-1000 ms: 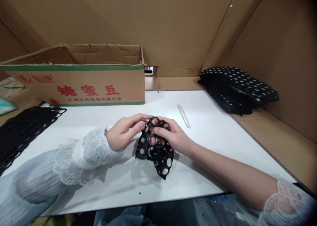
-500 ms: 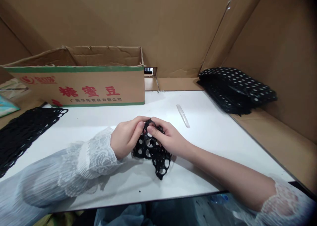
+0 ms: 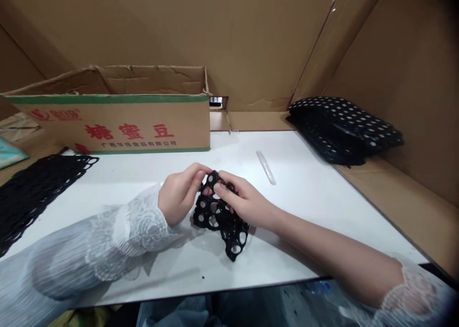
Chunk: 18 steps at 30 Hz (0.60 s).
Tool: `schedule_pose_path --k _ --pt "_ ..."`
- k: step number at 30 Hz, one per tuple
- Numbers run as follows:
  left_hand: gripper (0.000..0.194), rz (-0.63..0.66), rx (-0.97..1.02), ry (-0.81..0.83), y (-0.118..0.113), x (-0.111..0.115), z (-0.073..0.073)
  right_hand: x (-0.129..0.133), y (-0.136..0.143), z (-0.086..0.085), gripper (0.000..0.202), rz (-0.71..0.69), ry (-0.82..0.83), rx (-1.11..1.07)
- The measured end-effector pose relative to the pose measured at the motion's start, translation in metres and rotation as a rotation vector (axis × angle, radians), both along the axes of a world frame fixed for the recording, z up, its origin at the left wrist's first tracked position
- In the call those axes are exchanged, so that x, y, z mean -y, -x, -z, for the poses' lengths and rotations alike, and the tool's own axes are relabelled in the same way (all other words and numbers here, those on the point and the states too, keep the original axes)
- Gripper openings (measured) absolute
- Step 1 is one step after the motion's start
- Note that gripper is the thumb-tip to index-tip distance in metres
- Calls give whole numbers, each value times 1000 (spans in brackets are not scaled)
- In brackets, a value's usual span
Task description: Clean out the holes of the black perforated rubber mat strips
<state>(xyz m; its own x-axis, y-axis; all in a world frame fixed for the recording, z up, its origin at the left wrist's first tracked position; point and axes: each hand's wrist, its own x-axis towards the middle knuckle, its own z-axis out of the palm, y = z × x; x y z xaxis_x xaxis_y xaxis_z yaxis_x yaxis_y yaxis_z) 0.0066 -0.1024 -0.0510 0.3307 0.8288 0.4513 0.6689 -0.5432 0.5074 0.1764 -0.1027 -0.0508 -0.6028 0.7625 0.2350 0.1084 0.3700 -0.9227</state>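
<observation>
A crumpled piece of black fabric (image 3: 219, 217) with round holes is bunched at the middle of the white table, its lower corner hanging toward the front. My right hand (image 3: 244, 198) is closed on its upper right, the thumb pressed on top. On the other side, my left hand (image 3: 181, 193) pinches at the upper left edge with thumb and forefinger close together. Skin shows through a hole there, so some fingertips lie behind the fabric. A narrow translucent white strip (image 3: 266, 167) lies on the table beyond my right hand.
An open cardboard box (image 3: 143, 126) with red lettering stands at the back left. Black holed fabric (image 3: 39, 188) lies flat at the left. A pile of black dotted fabric (image 3: 344, 128) rests at the back right against the cardboard wall (image 3: 405, 88). The white table (image 3: 297, 250) ends in front.
My left hand has shifted slightly left, its thumb coming off the fabric's top and uncovering more of the upper part. My right hand keeps its hold almost unmoved.
</observation>
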Motion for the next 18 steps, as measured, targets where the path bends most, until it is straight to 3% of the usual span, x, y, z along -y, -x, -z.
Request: schedule_pose_path --k 7,15,18 --pt "24 30 -101 -49 -6 5 5 1 2 2 13 36 -79 30" --pt "23 47 58 34 -4 2 2 0 3 6 13 27 45 -66" --pt "24 -21 127 -6 1 -5 0 -1 3 5 14 17 153 -110"
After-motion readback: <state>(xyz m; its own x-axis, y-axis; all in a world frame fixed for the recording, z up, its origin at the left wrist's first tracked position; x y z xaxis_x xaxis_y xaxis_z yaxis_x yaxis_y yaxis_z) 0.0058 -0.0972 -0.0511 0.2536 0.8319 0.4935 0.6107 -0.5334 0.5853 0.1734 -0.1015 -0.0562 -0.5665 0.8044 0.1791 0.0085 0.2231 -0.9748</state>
